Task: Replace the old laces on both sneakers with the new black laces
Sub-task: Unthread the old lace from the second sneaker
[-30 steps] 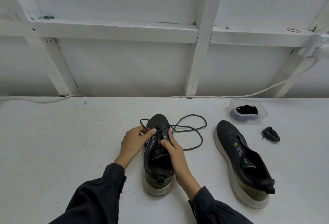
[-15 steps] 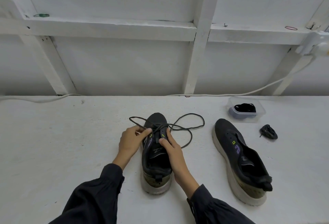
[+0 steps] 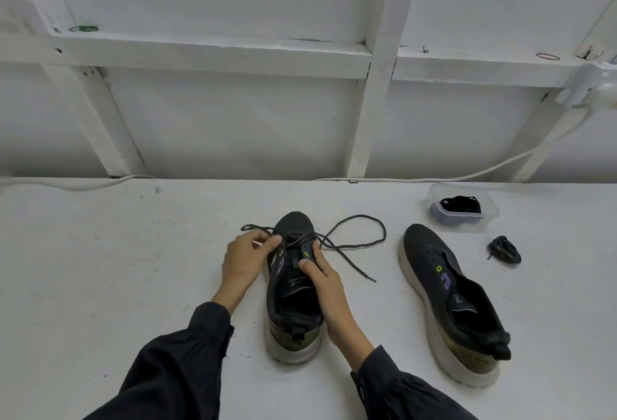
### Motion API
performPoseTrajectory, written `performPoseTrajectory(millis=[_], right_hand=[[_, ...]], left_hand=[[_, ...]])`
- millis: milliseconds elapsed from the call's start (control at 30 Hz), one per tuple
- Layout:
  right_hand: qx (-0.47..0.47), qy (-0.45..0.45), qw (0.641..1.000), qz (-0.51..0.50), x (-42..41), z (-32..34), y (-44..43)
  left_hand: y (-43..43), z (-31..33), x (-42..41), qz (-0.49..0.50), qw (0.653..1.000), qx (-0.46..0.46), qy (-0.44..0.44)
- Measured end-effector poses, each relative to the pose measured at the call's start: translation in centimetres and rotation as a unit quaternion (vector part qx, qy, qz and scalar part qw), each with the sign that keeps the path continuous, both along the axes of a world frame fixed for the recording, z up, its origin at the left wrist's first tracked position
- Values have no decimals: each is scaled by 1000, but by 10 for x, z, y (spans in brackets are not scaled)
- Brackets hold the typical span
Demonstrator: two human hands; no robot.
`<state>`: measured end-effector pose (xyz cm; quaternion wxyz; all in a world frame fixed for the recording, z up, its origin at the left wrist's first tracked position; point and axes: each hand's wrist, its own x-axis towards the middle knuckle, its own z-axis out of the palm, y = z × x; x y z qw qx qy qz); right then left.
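Note:
A black sneaker (image 3: 293,306) stands toe-away in the middle of the white table, with a dark lace (image 3: 354,246) threaded through its front eyelets and looping loose to the right. My left hand (image 3: 245,259) pinches the lace at the shoe's left side. My right hand (image 3: 325,281) grips the shoe's right eyelet flap between thumb and fingers. A second black sneaker (image 3: 447,299) without laces lies to the right. A bundled black lace (image 3: 504,249) lies beyond it.
A clear plastic box (image 3: 487,212) holding another black lace stands at the back right. A white cable (image 3: 434,180) runs along the table's far edge against the white framed wall. Bare table spreads to the left.
The lace's left loop has shrunk toward my left hand, and the right end has slid nearer the shoe. Both hands stay at the eyelets.

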<state>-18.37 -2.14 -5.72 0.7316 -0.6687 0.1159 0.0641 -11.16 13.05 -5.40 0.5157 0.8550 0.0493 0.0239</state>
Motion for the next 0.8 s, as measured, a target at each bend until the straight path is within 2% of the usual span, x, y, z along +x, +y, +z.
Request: performPoseTrajectory(millis=[133, 200, 300, 367, 433, 567, 633, 800], right_hand=[[1, 6, 1000, 1, 0, 0, 0], [-3, 6, 1000, -3, 0, -1, 1], [-7, 3, 1000, -5, 1, -2, 1], [-7, 5, 1000, -5, 1, -3, 1], [-4, 5, 1000, -3, 0, -2, 1], [-3, -1, 1000, 0, 1, -2, -2], [-7, -3, 1000, 0, 1, -2, -1], [-15, 6, 1000, -5, 3, -7, 1]], left_hand=[[-1, 13, 0, 149, 985, -75, -53], [-2, 10, -1, 126, 989, -70, -35], [-5, -1, -4, 25, 999, -31, 22], [-8, -6, -5, -6, 1000, -4, 23], [-7, -4, -2, 31, 999, -2, -8], [2, 12, 2, 165, 981, -81, -58], [2, 13, 0, 142, 986, -80, -38], [-11, -5, -11, -2, 1000, -9, 24]])
